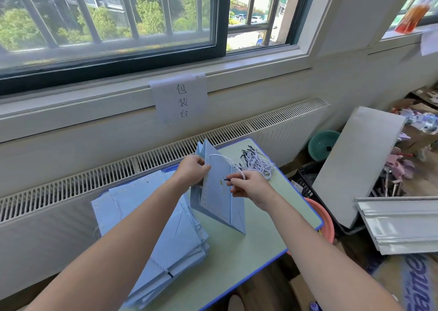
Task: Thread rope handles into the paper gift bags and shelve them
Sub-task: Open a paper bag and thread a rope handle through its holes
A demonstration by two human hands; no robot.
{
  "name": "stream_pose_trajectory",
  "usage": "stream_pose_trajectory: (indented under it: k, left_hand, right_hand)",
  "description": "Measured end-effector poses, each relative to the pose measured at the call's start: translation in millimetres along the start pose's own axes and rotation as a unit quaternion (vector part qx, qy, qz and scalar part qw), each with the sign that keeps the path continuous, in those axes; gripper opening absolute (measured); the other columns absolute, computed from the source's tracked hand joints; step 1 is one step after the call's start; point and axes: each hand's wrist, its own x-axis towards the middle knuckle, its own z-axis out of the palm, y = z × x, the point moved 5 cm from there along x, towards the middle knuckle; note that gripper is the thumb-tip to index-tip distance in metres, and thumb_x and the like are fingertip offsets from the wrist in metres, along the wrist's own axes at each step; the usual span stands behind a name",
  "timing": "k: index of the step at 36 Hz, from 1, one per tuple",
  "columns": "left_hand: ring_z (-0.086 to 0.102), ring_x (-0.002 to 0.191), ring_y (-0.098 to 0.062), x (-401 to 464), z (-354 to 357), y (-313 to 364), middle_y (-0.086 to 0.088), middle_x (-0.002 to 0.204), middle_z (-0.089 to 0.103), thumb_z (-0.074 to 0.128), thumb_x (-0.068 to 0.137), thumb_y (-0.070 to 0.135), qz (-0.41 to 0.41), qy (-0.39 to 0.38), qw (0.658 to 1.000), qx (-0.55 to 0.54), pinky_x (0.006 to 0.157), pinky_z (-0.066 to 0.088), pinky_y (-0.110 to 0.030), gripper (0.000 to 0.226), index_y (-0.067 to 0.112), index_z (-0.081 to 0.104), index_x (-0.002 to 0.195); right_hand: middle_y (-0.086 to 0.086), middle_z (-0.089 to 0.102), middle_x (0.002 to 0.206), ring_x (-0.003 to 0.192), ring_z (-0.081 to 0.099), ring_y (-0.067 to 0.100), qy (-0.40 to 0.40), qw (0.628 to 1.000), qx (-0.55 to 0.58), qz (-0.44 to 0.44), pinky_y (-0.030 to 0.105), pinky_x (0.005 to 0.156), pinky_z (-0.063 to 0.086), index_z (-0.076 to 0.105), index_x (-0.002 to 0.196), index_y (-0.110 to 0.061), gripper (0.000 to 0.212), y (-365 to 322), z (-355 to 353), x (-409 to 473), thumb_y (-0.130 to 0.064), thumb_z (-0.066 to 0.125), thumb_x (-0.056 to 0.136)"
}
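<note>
Head view, left to right: flat blue bags (151, 235) lie stacked on the counter (237, 251); left hand (193, 171) grasps the upright gift bag (220, 199) at its top edge; right hand (248, 188) pinches a rope handle (225, 158) by its dark tip; spare ropes (257, 161) lie piled behind

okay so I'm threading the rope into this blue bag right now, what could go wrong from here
1. The right hand pinches the rope near its dark tip; if it misses the hole, it could tear the blue bag.
2. The left hand grips the bag by one upper edge only, so the bag may twist or crease.
3. The loose ropes lie near the table's far edge; a snagged one could pull others off.
</note>
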Motion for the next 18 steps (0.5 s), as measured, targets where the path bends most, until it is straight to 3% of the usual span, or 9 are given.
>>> stream_pose_trajectory:
  k: [4, 10, 18]
  left_hand:
    - [0.066, 0.067, -0.017, -4.2, 2.6, 1.7, -0.010, 0.083, 0.066, 0.056, 0.096, 0.011, -0.019, -0.030, 0.996, -0.088, 0.057, 0.057, -0.025, 0.012, 0.002, 0.063, 0.099]
    - [0.070, 0.076, -0.024, -9.5, 4.6, 4.4, -0.019, 0.094, 0.069, 0.053, 0.090, -0.007, -0.018, -0.091, 0.985, -0.145, 0.067, 0.061, -0.030, 0.019, -0.005, 0.064, 0.104]
    - [0.069, 0.081, -0.026, -7.3, 5.0, 0.6, -0.023, 0.104, 0.067, 0.054, 0.090, -0.008, -0.027, -0.099, 0.980, -0.168, 0.071, 0.061, -0.032, 0.020, -0.006, 0.061, 0.109]
  right_hand:
    - [0.006, 0.070, 0.080, 0.064, 0.066, 0.011, 0.000, 0.999, -0.038, -0.027, 0.024, 0.063, 0.055, 0.070, 0.091, -0.010, 0.011, -7.0, 8.9, -3.6, -0.002, 0.063, 0.089]
    - [0.002, 0.066, 0.070, 0.062, 0.064, 0.012, 0.003, 0.993, -0.098, -0.067, 0.028, 0.067, 0.056, 0.070, 0.089, -0.006, 0.009, -13.9, 23.8, -5.8, 0.000, 0.064, 0.086]
    - [0.000, 0.066, 0.067, 0.056, 0.062, 0.009, -0.009, 0.994, -0.075, -0.080, 0.026, 0.066, 0.058, 0.068, 0.082, -0.008, 0.015, -16.2, 24.6, -9.4, 0.003, 0.062, 0.088]
